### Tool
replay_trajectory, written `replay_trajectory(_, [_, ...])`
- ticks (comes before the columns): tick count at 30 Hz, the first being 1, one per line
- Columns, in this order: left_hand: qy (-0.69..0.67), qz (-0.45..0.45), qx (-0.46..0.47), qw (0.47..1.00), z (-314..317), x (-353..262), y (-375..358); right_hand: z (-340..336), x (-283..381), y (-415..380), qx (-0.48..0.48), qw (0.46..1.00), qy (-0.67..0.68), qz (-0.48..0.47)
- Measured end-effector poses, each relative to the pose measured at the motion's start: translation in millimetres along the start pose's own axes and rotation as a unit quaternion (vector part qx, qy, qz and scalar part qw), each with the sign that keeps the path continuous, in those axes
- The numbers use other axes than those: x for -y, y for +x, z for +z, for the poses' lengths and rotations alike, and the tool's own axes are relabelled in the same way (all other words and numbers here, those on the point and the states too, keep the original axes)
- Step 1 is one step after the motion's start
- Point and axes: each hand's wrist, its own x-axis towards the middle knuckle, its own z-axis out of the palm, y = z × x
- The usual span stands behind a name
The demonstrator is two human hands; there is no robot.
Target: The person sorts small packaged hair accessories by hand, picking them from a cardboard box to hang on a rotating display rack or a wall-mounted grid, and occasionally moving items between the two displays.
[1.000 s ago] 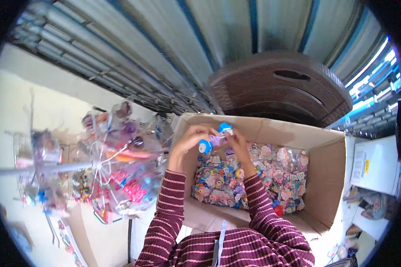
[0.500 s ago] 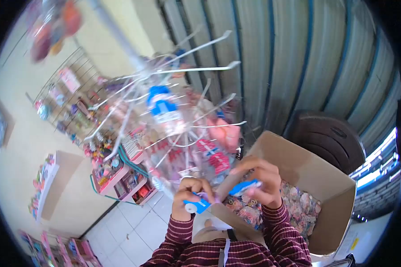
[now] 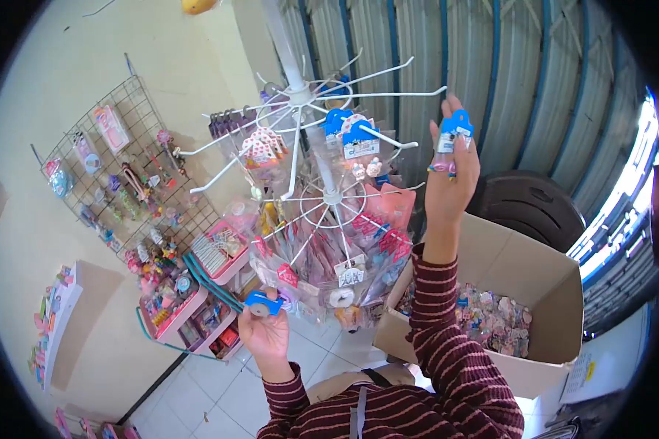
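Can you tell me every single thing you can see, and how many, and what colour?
spinning rack: one, white, middle
packets on the rack: many, mixed colours, on its prongs
wire grid: one, dark, left wall
shelf: one, white, far left
trays: several, pink, below the grid
cardboard box: one, brown, right
packets in the box: too many to count, mixed colours
chair: one, dark brown, behind the box
metal wall: one, grey with blue stripes, back
tiled floor: one, white, below
blue-topped packet: one, right fingers
blue card: one, left fingers
left hand: one, low
right hand: one, raised
sleeves: two, maroon striped
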Motion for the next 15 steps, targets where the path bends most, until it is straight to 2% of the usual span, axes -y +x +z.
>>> replay_trajectory(1, [0.022, 0.013, 0.021, 0.999, -1.4, -4.1, 0.8, 4.4, 3.0, 0.1, -0.043, 0.999, -0.020, -0.015])
replay_trajectory(2, [0.020, 0.008, 0.029, 0.999, -2.2, -7.9, 1.2, 4.4, 2.2, 3.7, -0.046, 0.998, -0.021, -0.024])
replay_trajectory(4, [0.124, 0.058, -0.010, 0.991, 2.9, -15.9, 1.5, 3.3, -5.9, 14.7, -0.046, 0.990, 0.123, 0.043])
replay_trajectory(5, [0.139, 0.078, -0.052, 0.986, 7.3, -15.9, -0.4, 3.4, -9.3, 16.7, -0.048, 0.986, 0.141, 0.074])
replay_trajectory(6, [0.138, 0.078, -0.049, 0.986, 7.4, -21.0, -1.5, 6.2, -9.5, 14.5, -0.048, 0.986, 0.142, 0.071])
replay_trajectory(8, [0.153, 0.050, 0.032, 0.986, 3.4, -30.3, -4.2, 9.5, -6.6, 7.7, -0.046, 0.989, 0.131, 0.044])
replay_trajectory(9, [0.205, 0.076, 0.003, 0.976, 1.6, -32.7, -2.7, 11.4, -2.5, 2.0, -0.045, 0.990, 0.130, 0.039])
replay_trajectory(10, [0.203, 0.074, 0.008, 0.976, 1.4, -34.6, -1.8, 15.2, 3.2, -7.3, -0.035, 0.993, 0.107, 0.033])
replay_trajectory(12, [0.206, 0.115, -0.055, 0.970, 1.2, -39.2, -1.8, 25.2, 11.4, -25.8, -0.029, 0.996, 0.081, 0.022])
replay_trajectory(15, [0.193, 0.099, 0.020, 0.976, -17.3, -49.2, 2.4, 42.9, 16.1, -54.5, 0.026, 0.999, 0.019, -0.017])
